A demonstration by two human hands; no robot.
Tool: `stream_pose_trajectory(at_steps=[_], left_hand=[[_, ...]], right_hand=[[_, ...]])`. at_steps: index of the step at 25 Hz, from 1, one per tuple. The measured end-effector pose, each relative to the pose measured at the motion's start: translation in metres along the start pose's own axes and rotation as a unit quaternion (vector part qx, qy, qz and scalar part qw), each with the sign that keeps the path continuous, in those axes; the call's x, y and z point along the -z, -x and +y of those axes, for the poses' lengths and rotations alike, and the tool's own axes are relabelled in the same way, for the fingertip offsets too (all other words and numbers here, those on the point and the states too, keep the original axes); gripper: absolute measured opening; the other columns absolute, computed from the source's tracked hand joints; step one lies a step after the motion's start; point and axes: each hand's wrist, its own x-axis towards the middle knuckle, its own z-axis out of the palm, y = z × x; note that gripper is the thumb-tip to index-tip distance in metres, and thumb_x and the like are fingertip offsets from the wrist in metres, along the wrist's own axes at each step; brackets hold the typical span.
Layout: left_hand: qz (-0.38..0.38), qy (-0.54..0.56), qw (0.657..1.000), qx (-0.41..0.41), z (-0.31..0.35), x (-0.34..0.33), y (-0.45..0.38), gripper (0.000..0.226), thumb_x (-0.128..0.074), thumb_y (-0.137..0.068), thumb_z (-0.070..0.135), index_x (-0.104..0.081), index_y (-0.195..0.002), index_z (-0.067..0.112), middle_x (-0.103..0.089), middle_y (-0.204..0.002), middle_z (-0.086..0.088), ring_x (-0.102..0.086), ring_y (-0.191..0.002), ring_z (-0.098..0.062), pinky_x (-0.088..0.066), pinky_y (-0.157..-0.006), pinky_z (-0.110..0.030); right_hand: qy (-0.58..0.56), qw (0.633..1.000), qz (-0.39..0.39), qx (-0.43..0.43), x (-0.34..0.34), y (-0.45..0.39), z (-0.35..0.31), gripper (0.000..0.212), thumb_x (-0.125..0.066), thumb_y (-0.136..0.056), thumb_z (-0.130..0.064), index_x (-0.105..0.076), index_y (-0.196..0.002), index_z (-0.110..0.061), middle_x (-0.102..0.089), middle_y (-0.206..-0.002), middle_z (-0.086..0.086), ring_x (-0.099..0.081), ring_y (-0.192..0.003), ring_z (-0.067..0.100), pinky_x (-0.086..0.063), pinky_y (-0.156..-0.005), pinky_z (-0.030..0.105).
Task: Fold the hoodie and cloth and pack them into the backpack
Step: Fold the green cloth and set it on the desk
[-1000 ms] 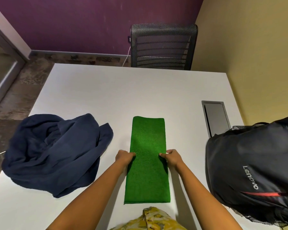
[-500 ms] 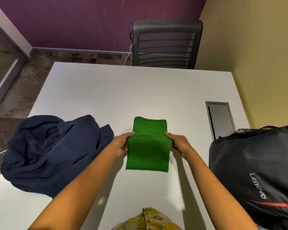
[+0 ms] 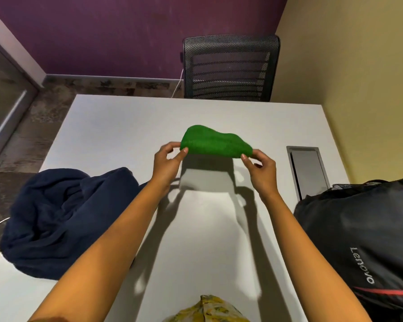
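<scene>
A green cloth (image 3: 213,142) hangs folded in the air above the middle of the white table (image 3: 116,126). My left hand (image 3: 168,163) pinches its left edge and my right hand (image 3: 261,169) pinches its right edge. A dark blue hoodie (image 3: 61,219) lies crumpled on the table's left side, untouched. A black backpack (image 3: 363,240) with a red stripe lies at the right edge of the table; whether it is unzipped I cannot tell.
A black mesh chair (image 3: 229,70) stands behind the table's far edge. A grey cable hatch (image 3: 308,170) is set into the table beside the backpack. A yellow wall runs along the right, a purple wall at the back.
The cloth lay flat as a long strip with both hands at its middle. Both hands have lifted it off the table and carried it farther away, doubled over.
</scene>
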Motion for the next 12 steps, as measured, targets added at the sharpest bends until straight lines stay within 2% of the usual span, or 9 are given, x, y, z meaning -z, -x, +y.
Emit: stream_pose_trajectory(at_steps=[2,3,5,7,9,11,12], left_hand=[[0.003,-0.027,0.998,0.049,-0.044,0.001,0.019,0.017,-0.076,-0.087,0.02,-0.071,-0.088,0.036,-0.06,-0.119,-0.006,-0.06,-0.108,-0.02,-0.054,-0.091,-0.041],[-0.005,-0.035,0.996,0.086,-0.069,0.002,0.031,0.016,-0.076,-0.087,0.018,-0.071,-0.086,0.033,-0.062,-0.112,-0.008,-0.063,-0.101,-0.023,-0.058,-0.084,-0.042],[-0.044,-0.076,0.975,0.204,-0.108,0.001,0.058,0.008,-0.076,-0.087,0.021,-0.069,-0.09,0.02,-0.065,-0.098,-0.006,-0.062,-0.093,-0.024,-0.057,-0.073,-0.03],[-0.092,-0.161,0.936,0.301,-0.142,0.001,0.082,0.028,-0.076,-0.083,0.043,-0.069,-0.09,0.017,-0.067,-0.096,-0.003,-0.059,-0.102,-0.026,-0.051,-0.079,-0.027],[-0.1,-0.241,0.916,0.304,-0.161,0.004,0.097,0.032,-0.072,-0.083,0.052,-0.069,-0.081,0.021,-0.068,-0.092,-0.002,-0.052,-0.112,-0.029,-0.041,-0.082,-0.029],[-0.097,-0.263,0.915,0.291,-0.165,0.005,0.103,0.027,-0.07,-0.087,0.047,-0.069,-0.076,0.022,-0.068,-0.09,-0.003,-0.046,-0.118,-0.029,-0.037,-0.08,-0.028],[-0.1,-0.277,0.911,0.29,-0.166,0.005,0.106,0.025,-0.069,-0.088,0.045,-0.07,-0.076,0.023,-0.069,-0.093,-0.003,-0.042,-0.122,-0.029,-0.038,-0.084,-0.03]], right_hand=[[0.036,0.998,0.003,-0.044,-0.001,0.025,0.034,0.014,-0.077,-0.086,-0.016,-0.073,-0.099,-0.018,-0.072,-0.106,0.001,-0.066,-0.099,0.016,-0.051,-0.082,0.025],[0.062,0.995,0.003,-0.082,-0.002,0.041,0.054,0.016,-0.08,-0.083,-0.017,-0.072,-0.096,-0.017,-0.07,-0.103,0.004,-0.065,-0.094,0.018,-0.05,-0.077,0.023],[0.136,0.972,-0.027,-0.189,-0.001,0.074,0.09,0.02,-0.078,-0.074,-0.028,-0.073,-0.087,-0.015,-0.07,-0.089,0.008,-0.065,-0.081,0.022,-0.046,-0.068,0.024],[0.216,0.925,-0.104,-0.294,0.001,0.104,0.114,0.008,-0.075,-0.073,-0.027,-0.073,-0.077,-0.02,-0.071,-0.078,0.006,-0.066,-0.076,0.023,-0.045,-0.065,0.027],[0.252,0.894,-0.136,-0.343,0.005,0.121,0.129,0.017,-0.08,-0.075,-0.018,-0.068,-0.065,-0.026,-0.069,-0.068,0.0,-0.064,-0.071,0.021,-0.045,-0.064,0.025],[0.261,0.884,-0.133,-0.364,0.01,0.127,0.129,0.019,-0.082,-0.071,-0.013,-0.07,-0.061,-0.023,-0.066,-0.056,-0.006,-0.062,-0.064,0.019,-0.046,-0.065,0.026],[0.264,0.876,-0.141,-0.377,0.013,0.126,0.13,0.016,-0.082,-0.067,-0.01,-0.072,-0.061,-0.02,-0.066,-0.054,-0.007,-0.061,-0.062,0.019,-0.047,-0.066,0.026]])
